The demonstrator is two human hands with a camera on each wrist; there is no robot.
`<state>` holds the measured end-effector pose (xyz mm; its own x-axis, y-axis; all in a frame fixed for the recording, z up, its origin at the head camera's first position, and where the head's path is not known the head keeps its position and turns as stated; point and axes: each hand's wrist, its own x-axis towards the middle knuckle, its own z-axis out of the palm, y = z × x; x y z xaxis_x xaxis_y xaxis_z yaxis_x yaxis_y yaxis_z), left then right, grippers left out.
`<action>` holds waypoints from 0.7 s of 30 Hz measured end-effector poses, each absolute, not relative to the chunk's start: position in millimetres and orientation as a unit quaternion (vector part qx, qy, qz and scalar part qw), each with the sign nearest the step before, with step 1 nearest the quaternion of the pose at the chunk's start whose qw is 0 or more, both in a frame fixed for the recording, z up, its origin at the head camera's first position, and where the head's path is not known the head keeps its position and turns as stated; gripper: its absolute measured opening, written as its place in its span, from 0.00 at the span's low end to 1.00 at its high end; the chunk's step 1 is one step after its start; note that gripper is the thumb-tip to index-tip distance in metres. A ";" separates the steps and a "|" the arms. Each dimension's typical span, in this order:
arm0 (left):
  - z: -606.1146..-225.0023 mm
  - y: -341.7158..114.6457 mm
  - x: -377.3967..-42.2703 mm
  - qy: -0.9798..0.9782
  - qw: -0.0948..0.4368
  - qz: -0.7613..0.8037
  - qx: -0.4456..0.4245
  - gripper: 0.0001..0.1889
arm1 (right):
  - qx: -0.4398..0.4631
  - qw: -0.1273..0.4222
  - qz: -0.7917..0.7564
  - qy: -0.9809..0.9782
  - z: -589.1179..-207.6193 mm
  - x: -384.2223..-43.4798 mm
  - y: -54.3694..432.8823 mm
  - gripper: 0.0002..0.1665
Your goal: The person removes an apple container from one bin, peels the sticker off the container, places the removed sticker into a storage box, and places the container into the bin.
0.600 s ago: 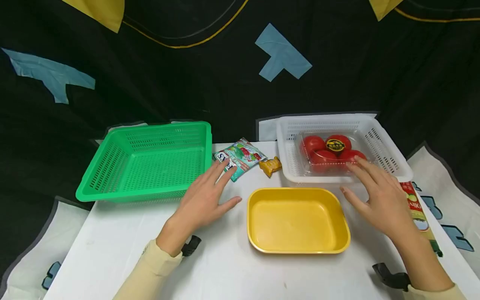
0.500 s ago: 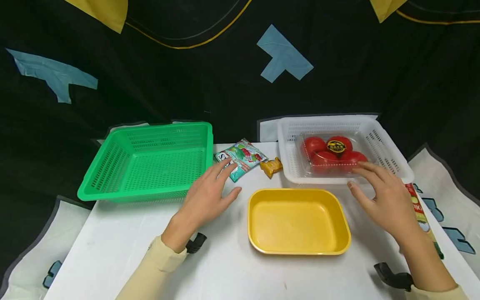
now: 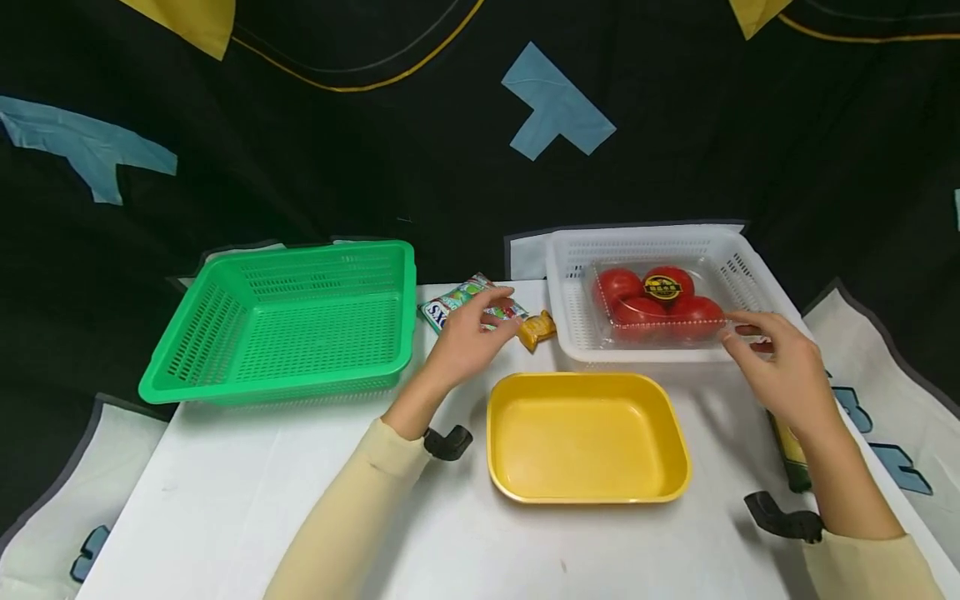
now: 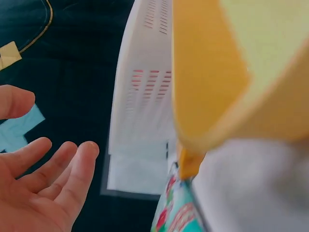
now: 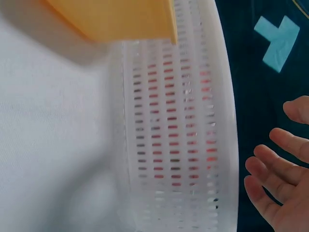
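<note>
My left hand hovers over a teal snack packet, beside a small gold-wrapped candy. Its thumb and fingers are apart in the left wrist view, with nothing between them. At the front right of the white basket, my right hand has its fingertips right at the corner of a clear plastic box of red tomatoes. The fingers of the right hand are loosely bent and apart in the right wrist view, holding nothing. The tomato box lies inside the basket.
A yellow tray stands between the forearms. At the left back is a green basket with perforated walls. A long packet lies at the table's right edge, partly hidden by the right arm. A black cloth hangs behind.
My left hand has moved right and away from me, over the snack packet toward the candy, its fingers more bent. The right hand's fingers have bent more, at the tomato box's corner.
</note>
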<state>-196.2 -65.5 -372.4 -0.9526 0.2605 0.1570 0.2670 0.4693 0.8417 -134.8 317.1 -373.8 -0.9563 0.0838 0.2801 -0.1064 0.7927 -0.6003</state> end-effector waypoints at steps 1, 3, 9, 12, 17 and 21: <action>-372.9 -61.4 -200.5 -0.855 -0.005 -0.495 -0.152 0.23 | 0.004 0.143 0.327 -0.934 -374.6 -137.0 320.3 0.28; -373.7 -53.1 -208.3 -0.852 -0.022 -0.501 -0.151 0.23 | -0.001 0.141 0.335 -0.932 -375.8 -140.8 325.6 0.29; -373.7 -29.7 -226.5 -0.833 -0.055 -0.528 -0.153 0.25 | -0.078 0.142 0.365 -0.917 -378.8 -152.9 337.6 0.28; -368.8 -18.3 -233.2 -0.827 -0.066 -0.539 -0.148 0.26 | -0.094 0.142 0.372 -0.912 -378.3 -159.0 343.5 0.28; -362.4 1.0 -243.6 -0.804 -0.100 -0.569 -0.137 0.27 | -0.093 0.119 0.370 -0.917 -372.7 -165.0 348.9 0.32; -361.2 15.9 -250.1 -0.792 -0.112 -0.588 -0.121 0.29 | -0.106 0.102 0.372 -0.916 -369.1 -171.2 347.7 0.35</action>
